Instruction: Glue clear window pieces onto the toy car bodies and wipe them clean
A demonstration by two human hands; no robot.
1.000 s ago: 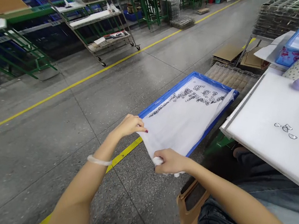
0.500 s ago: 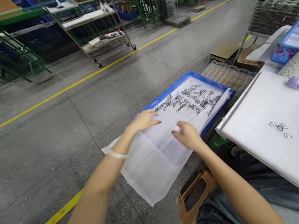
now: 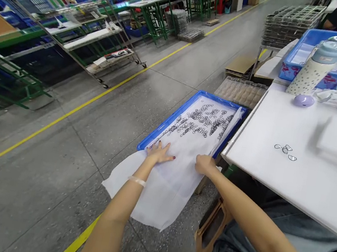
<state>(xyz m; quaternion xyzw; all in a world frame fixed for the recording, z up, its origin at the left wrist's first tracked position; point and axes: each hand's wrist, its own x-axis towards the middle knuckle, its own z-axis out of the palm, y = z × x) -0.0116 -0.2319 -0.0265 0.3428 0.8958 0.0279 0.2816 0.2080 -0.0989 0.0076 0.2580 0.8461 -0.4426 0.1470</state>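
A blue tray (image 3: pixel 159 129) sits low beside the white table, lined with a white foam sheet (image 3: pixel 158 192) that hangs over its near edge. Several small dark wire rings (image 3: pixel 203 121) lie scattered on the sheet toward the far end. My left hand (image 3: pixel 159 153) lies flat on the sheet at the tray's near edge, fingers spread. My right hand (image 3: pixel 204 164) rests on the sheet's right side near the tray's corner, fingers curled down against it.
The white table (image 3: pixel 302 172) at right carries a few rings (image 3: pixel 285 149), a spotted bottle (image 3: pixel 315 66), a lilac object (image 3: pixel 303 100) and a blue bin (image 3: pixel 336 78). A tan stool (image 3: pixel 206 238) stands by my leg. Green racks (image 3: pixel 82 40) line the yellow-striped aisle.
The lifted near end of the sheet has been laid down and now hangs over the tray's edge. Both hands moved forward onto the sheet, and the rings spread back across it.
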